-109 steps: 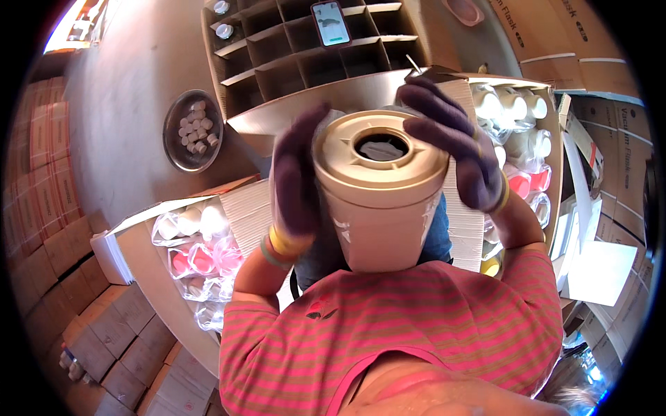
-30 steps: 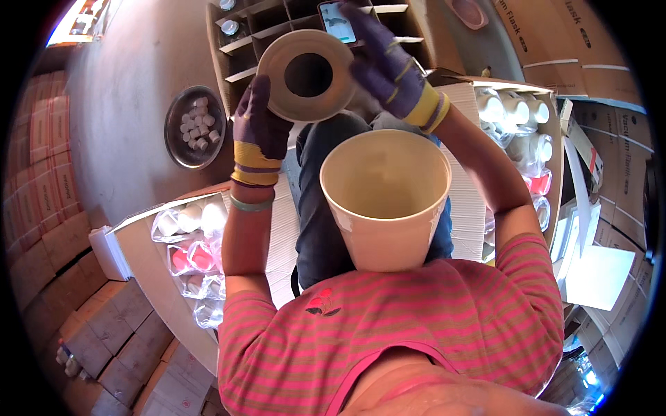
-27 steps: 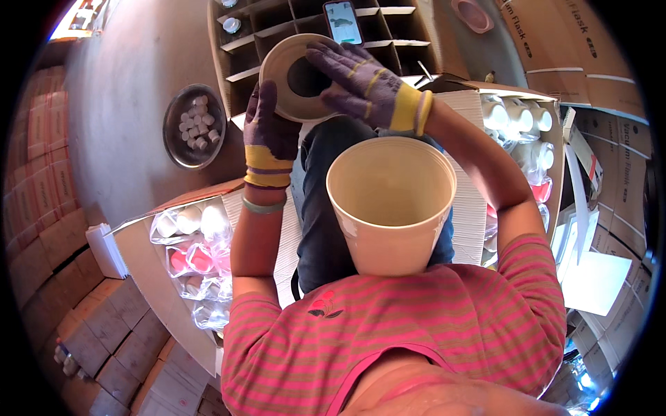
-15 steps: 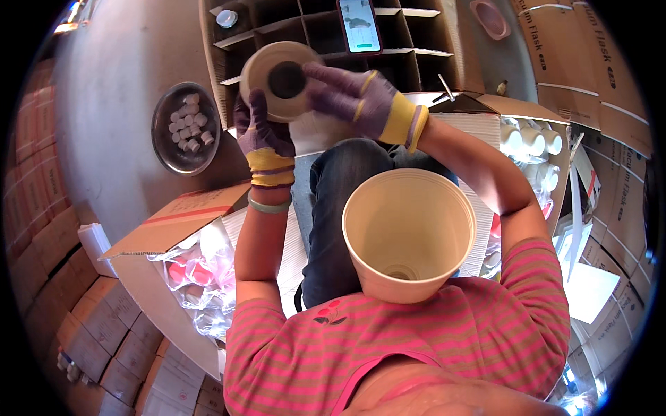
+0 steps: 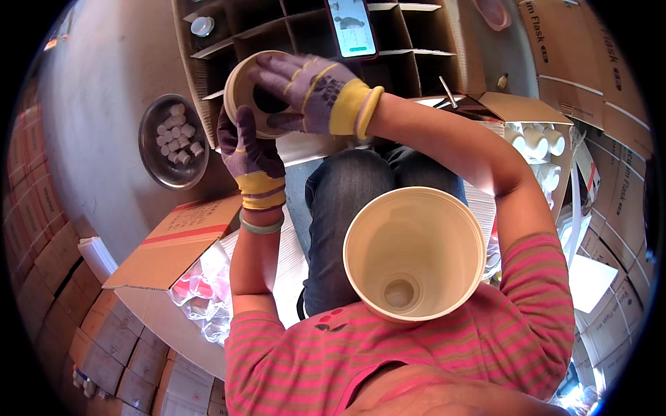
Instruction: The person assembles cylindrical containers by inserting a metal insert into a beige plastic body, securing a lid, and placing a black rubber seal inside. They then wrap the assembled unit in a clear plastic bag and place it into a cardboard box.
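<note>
A round cream plastic part (image 5: 239, 89) with a dark hole in its middle is held up ahead of my knees. My left hand (image 5: 250, 149), in a purple and yellow knit glove, grips its near-left edge, thumb up along the side. Across the part lies my gloved right hand (image 5: 312, 93), its fingers over the far rim and its thumb at the near side, covering much of the hole. A large cream tapered tub (image 5: 416, 232) rests in my lap against my shirt, mouth up, with a round recess in its bottom.
Ahead stands a divided cardboard box (image 5: 260, 29) with a phone (image 5: 352, 28) and a white cap (image 5: 202, 26) on it. At left is a metal bowl (image 5: 149, 149) of small white plugs. Open cartons (image 5: 184, 239) flank me; stacked boxes (image 5: 565, 52) line the sides.
My right hand has moved left onto the round part, its fingers now across the rim and hole. Both hands and the part sit a little further left in view.
</note>
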Demonstrator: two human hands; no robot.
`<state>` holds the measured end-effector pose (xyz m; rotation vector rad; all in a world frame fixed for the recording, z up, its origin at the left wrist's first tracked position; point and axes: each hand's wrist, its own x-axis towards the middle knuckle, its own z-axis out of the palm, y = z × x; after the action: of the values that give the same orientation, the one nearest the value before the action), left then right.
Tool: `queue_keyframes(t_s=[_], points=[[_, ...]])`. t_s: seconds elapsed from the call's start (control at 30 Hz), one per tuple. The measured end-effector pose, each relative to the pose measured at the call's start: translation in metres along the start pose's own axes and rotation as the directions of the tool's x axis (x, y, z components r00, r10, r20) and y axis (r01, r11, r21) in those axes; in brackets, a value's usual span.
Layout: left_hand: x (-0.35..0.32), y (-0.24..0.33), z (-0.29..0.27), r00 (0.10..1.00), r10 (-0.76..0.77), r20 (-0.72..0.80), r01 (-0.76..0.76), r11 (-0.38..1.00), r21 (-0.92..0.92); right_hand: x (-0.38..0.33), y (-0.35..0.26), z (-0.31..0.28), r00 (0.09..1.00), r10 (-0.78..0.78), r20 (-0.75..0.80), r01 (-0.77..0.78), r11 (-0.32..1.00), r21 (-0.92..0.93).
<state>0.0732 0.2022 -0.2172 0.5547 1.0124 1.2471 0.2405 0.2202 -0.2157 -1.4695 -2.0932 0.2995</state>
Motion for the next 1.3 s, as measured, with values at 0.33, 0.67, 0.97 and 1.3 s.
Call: queue_keyframes(t_s=[0.33,0.67,0.97,1.3], points=[[0.091,-0.066,-0.053,0.97,-0.242,0.02,0.227,0.933,0.28,-0.001,0.015,0.015,0.875,0.185,0.447,-0.173,0.983,-0.068],[0.276,-0.04,-0.019,0.791,0.373,0.485,-0.289,-0.471,0.833,-0.009,0.023,-0.004,0.841,0.169,0.513,-0.219,0.975,0.038],[0.33,-0.019,-0.024,0.948,0.312,0.063,0.036,-0.301,0.953,-0.025,0.02,-0.019,0.823,0.229,0.52,-0.304,0.951,0.063],[0.325,-0.007,-0.044,0.953,0.25,0.173,-0.094,-0.296,0.95,-0.046,0.003,-0.028,0.853,0.238,0.464,-0.323,0.94,0.11]])
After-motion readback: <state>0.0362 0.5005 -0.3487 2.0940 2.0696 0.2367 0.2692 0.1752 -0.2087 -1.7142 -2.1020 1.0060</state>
